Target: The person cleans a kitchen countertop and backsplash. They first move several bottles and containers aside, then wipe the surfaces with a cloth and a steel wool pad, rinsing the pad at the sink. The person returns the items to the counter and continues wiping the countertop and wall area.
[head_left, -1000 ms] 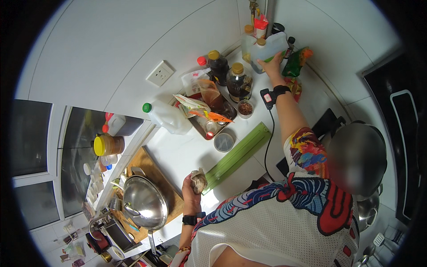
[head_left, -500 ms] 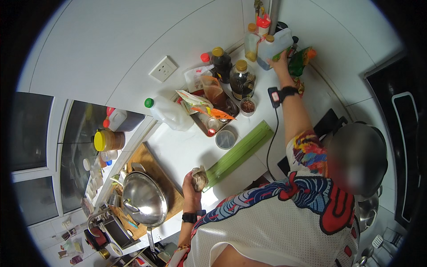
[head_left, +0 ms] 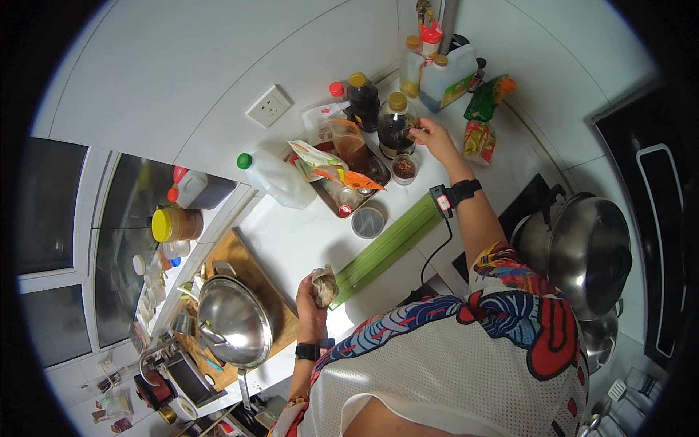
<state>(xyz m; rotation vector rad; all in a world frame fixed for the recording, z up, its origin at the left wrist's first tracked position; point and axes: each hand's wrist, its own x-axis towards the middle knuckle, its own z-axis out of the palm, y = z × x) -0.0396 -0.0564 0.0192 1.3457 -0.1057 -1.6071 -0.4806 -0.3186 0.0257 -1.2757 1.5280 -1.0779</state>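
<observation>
My left hand (head_left: pixel 312 302) is closed around a small crumpled brownish packet (head_left: pixel 325 285), held over the white counter (head_left: pixel 291 233) near the end of a long green stalk (head_left: pixel 386 247). My right hand (head_left: pixel 435 136) reaches to the back of the counter, its bent fingertips at the side of a round dark bottle with a yellow cap (head_left: pixel 395 120). Whether anything is pinched between those fingers is too small to tell. Just below that hand stands a small open jar of dark bits (head_left: pixel 404 169).
A metal tray (head_left: pixel 329 202) with packets and a small round tub (head_left: pixel 368 221) sit mid-counter. Bottles and a white jug (head_left: pixel 448 73) line the back wall. A steel wok (head_left: pixel 234 322) rests on a wooden board at left, a steel pot (head_left: pixel 582 247) at right.
My right hand has left the white jug at the back wall and come down to the dark yellow-capped bottle. My left hand still holds the packet in the same place.
</observation>
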